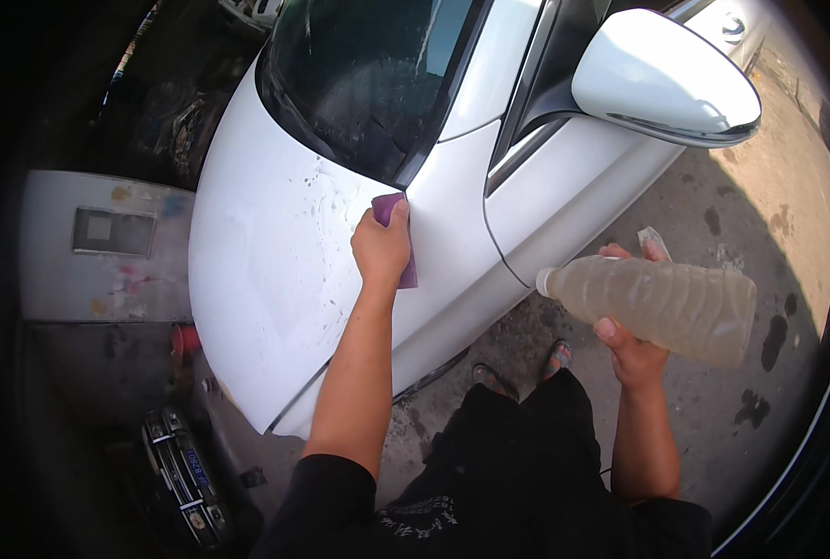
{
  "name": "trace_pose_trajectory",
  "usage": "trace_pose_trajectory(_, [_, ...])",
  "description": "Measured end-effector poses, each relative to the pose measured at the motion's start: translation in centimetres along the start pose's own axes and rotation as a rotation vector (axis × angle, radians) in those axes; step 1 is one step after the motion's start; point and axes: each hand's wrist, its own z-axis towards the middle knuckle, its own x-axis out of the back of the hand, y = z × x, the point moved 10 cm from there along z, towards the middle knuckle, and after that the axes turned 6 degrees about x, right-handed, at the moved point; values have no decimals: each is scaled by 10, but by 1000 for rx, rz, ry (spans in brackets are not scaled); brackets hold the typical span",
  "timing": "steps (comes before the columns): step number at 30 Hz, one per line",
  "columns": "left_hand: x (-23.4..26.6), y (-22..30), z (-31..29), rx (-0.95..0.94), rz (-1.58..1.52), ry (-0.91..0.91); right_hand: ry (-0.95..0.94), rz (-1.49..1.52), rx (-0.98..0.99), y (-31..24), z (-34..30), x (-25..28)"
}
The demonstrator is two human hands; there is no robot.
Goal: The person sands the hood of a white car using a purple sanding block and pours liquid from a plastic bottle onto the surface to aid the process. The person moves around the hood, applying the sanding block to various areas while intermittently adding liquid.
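Observation:
My left hand (380,247) presses a purple sheet of sandpaper (409,274) against the white car's front panel (270,247), just below the corner of the windshield. The thumb lies over the sheet, and the palm covers its middle. Water drops and wet streaks mark the paint to the left of this hand. In my right hand (634,349) is a clear plastic bottle (662,298) of cloudy liquid, gripped round its middle. It lies almost level in the air beside the car door, its white cap (543,281) pointing at the car.
The white side mirror (666,74) juts out at the upper right. Left of the car stands a paint-stained white panel (107,247) with a red container (185,339) near it. A dark grille-like car part (184,475) lies at the lower left. Dark wet patches spot the concrete floor (713,391).

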Motion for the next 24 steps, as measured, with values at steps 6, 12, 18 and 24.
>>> trace_pose_trajectory(6, [4, 14, -3, -46, 138, 61, -6, -11, -8, 0, 1, 5])
trace_pose_trajectory(12, [5, 28, -6, -25, 220, 60, 3, -8, -15, 3, 0, 3])
trace_pose_trajectory(18, [3, 26, -14, -62, 219, 70, -17, -43, -30, 6, -1, -8])
trace_pose_trajectory(24, [0, -2, -26, -159, 295, 4, -12, -73, -47, 16, -9, -21])
